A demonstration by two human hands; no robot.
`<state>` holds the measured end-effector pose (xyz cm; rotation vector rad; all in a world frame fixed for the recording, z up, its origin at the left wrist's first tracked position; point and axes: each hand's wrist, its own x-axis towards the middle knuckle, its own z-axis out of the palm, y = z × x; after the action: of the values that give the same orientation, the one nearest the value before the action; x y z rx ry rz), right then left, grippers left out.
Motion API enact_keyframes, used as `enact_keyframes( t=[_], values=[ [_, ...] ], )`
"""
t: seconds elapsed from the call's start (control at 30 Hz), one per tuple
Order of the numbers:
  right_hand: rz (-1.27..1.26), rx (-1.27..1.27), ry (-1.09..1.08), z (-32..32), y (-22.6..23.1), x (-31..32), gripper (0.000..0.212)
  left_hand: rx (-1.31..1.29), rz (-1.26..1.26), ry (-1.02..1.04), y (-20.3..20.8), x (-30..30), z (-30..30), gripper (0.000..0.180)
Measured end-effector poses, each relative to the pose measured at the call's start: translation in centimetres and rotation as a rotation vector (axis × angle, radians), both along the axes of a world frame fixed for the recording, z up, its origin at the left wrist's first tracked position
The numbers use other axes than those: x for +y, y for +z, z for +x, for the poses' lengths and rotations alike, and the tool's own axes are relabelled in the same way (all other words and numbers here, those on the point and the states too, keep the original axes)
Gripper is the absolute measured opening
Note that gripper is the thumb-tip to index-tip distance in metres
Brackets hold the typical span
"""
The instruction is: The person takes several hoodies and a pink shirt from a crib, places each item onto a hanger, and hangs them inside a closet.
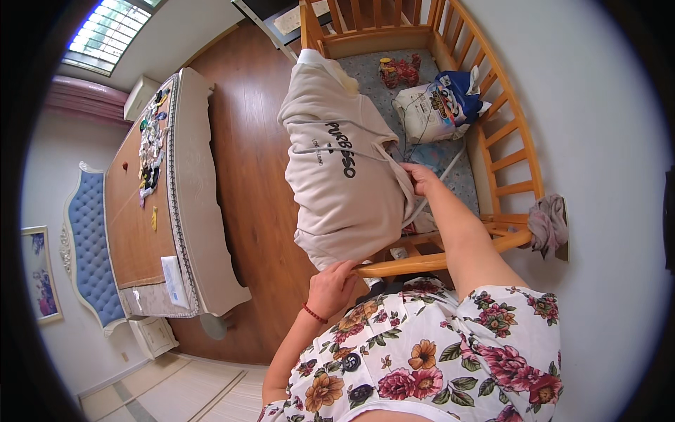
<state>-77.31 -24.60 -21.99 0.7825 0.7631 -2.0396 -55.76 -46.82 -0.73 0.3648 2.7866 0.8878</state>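
A cream hoodie [351, 190] with dark lettering and grey drawstrings lies draped over the side of a wooden crib [404, 266]. My left hand [332, 287], with a red bead bracelet on its wrist, is closed on the hoodie's near lower edge, beside the corner of the crib's rail. Over the crib's inside, my right hand [420, 178] has its fingers closed on the hoodie's right edge; the fingertips are partly hidden by the cloth.
Inside the crib lie a white and blue plastic package [429, 112] and a red toy-like object [399, 70]. A greyish cloth [547, 224] hangs at the crib's near right corner. Left across the wooden floor [256, 169] stands a bed [190, 204] with small clothes on it.
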Motion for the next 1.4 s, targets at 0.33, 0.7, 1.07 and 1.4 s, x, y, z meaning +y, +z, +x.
enact_keyframes(
  t=[0.33,0.7,1.07,1.4],
  values=[
    [0.076,0.246,0.018,0.5,9.3,5.2,0.019,-0.04,0.08,0.096,0.0,0.4,0.0,0.021],
    [-0.203,0.736,0.197,1.1,28.5,2.0,0.032,0.095,0.419,0.033,10.3,4.8,-10.1,0.078],
    [-0.195,0.793,0.326,0.1,35.0,-3.7,0.014,0.246,-0.154,0.131,16.8,4.4,-13.4,0.062],
    [-0.169,0.924,0.403,-1.1,36.6,-7.2,0.014,0.041,-0.023,0.243,18.4,1.7,-14.8,0.047]
  ],
)
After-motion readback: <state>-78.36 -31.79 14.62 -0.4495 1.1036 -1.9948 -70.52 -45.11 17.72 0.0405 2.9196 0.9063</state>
